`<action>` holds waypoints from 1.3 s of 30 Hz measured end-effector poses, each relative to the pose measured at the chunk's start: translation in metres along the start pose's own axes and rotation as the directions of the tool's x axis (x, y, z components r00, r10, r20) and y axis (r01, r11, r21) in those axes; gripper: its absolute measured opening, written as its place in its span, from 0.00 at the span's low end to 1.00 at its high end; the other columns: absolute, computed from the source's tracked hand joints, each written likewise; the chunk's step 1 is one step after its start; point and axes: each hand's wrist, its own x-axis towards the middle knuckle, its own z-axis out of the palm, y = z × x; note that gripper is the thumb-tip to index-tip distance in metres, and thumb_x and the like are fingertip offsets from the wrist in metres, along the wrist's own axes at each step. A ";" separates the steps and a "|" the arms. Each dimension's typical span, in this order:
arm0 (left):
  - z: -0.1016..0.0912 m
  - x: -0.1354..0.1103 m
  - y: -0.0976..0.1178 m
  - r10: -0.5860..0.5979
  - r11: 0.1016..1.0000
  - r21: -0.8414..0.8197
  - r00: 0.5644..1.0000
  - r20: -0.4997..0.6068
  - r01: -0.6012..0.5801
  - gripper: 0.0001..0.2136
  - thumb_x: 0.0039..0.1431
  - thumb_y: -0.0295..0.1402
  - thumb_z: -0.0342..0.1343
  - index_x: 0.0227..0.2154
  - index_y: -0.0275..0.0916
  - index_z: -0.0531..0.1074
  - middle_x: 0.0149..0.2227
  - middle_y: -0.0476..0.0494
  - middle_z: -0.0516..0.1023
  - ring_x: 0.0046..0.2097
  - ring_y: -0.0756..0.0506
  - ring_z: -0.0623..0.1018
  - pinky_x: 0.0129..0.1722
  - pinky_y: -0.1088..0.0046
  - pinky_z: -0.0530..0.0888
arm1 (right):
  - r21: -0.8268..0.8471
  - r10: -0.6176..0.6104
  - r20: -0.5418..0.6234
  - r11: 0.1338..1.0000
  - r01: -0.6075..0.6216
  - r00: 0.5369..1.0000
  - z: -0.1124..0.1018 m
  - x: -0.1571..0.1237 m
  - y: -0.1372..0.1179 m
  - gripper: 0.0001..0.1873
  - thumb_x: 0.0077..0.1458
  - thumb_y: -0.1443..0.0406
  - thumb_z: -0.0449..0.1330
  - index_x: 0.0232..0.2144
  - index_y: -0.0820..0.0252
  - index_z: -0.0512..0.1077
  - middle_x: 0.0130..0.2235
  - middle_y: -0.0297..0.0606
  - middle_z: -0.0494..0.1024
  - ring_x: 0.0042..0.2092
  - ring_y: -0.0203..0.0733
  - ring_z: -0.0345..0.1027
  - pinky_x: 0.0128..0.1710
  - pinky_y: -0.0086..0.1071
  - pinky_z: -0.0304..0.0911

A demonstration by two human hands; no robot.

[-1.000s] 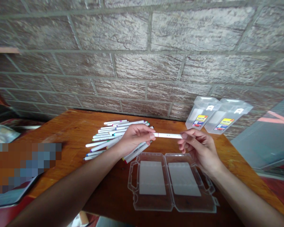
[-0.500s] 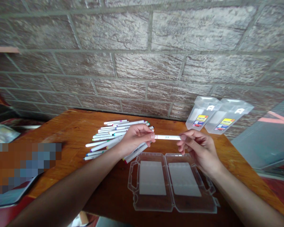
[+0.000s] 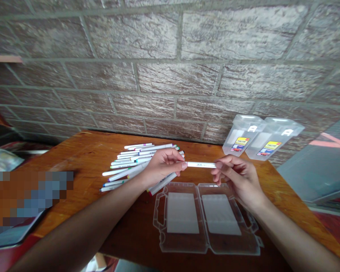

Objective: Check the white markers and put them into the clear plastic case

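Note:
A white marker [image 3: 201,164] is held level above the wooden table [image 3: 82,155], one end in each hand. My left hand [image 3: 162,164] pinches its left end with fingers closed. My right hand [image 3: 238,179] pinches its right end with fingertips closed. Just below them lies an open clear plastic case [image 3: 206,217], flat, with two white inserts. A pile of several white markers [image 3: 130,162] lies on the table to the left, partly under my left hand.
Two closed clear marker cases [image 3: 260,138] with coloured labels lean against the brick wall at the back right. A blurred patch and dark objects lie at the far left edge. The table's front edge runs close below the open case.
The hands have drawn slightly closer together along the marker, so less of it shows between them. Nothing else has moved.

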 end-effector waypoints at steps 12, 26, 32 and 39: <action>0.002 0.001 0.002 0.002 1.000 0.009 1.000 -0.003 -0.002 0.12 0.53 0.36 0.71 0.30 0.34 0.75 0.24 0.52 0.75 0.24 0.53 0.74 0.27 0.78 0.72 | -0.053 -0.036 0.037 0.998 0.038 0.999 -0.001 -0.001 0.002 0.09 0.56 0.60 0.73 0.31 0.59 0.81 0.27 0.39 0.84 0.22 0.36 0.74 0.21 0.26 0.72; 0.001 0.000 0.000 0.017 1.000 -0.002 1.000 0.010 -0.017 0.11 0.53 0.36 0.71 0.34 0.34 0.79 0.26 0.50 0.78 0.26 0.53 0.75 0.28 0.78 0.74 | -0.055 -0.025 0.028 0.998 0.026 0.999 0.001 0.000 0.002 0.09 0.55 0.59 0.73 0.31 0.59 0.81 0.27 0.39 0.84 0.21 0.35 0.74 0.21 0.25 0.71; 0.001 0.000 0.001 0.016 1.000 0.001 1.000 0.017 -0.016 0.11 0.53 0.35 0.71 0.34 0.34 0.79 0.27 0.50 0.78 0.26 0.53 0.76 0.28 0.79 0.74 | -0.051 -0.025 0.027 0.998 0.027 0.999 0.001 0.000 0.002 0.10 0.54 0.60 0.74 0.31 0.59 0.81 0.27 0.40 0.84 0.21 0.36 0.75 0.20 0.26 0.72; 0.001 -0.001 0.003 0.017 1.000 0.026 1.000 -0.004 -0.017 0.12 0.52 0.36 0.72 0.33 0.34 0.79 0.27 0.50 0.78 0.26 0.53 0.76 0.27 0.79 0.74 | -0.059 -0.020 0.031 0.998 0.022 0.999 0.000 -0.001 0.002 0.09 0.56 0.60 0.72 0.31 0.59 0.81 0.27 0.39 0.84 0.22 0.36 0.75 0.21 0.26 0.72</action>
